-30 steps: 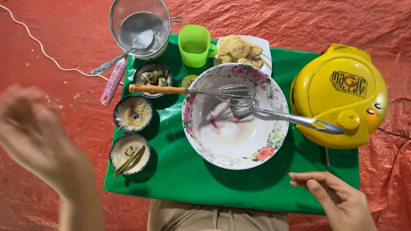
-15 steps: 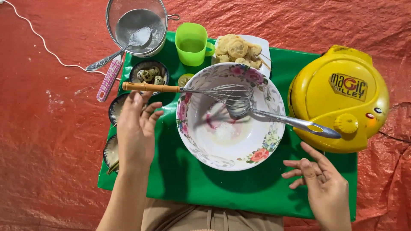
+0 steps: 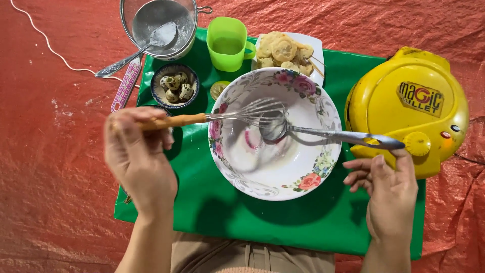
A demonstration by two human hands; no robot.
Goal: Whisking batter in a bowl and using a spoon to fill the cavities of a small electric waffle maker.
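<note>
Gripping the wooden handle of a wire whisk [image 3: 222,117], the left hand [image 3: 139,159] is closed around it at the left side of the green mat [image 3: 303,222], the whisk's wires reaching into the flowered bowl [image 3: 275,134] at the mat's middle. The right hand [image 3: 386,194] rests near the mat's right edge, just below the tip of a metal spoon [image 3: 323,134]; its fingers are loosely spread and hold nothing, and whether a fingertip touches the spoon handle I cannot tell. The spoon's scoop lies inside the bowl beside the whisk wires, over a thin whitish smear on the bowl's bottom. At the right edge sits a round yellow appliance [image 3: 406,108] with a slanted oval label, dark with red and yellow lettering, on its lid. Along the far edge stand a green cup [image 3: 227,43], a white plate of pale round pieces [image 3: 285,50], and at the far left corner a metal sieve [image 3: 159,25] with a second spoon lying in it. A small dark bowl of speckled eggs [image 3: 174,87] sits just beyond the left hand, close to the whisk handle, with a pink checked stick-shaped thing [image 3: 126,83] off the mat's left edge. Red sheeting [image 3: 50,192] lies under everything.
</note>
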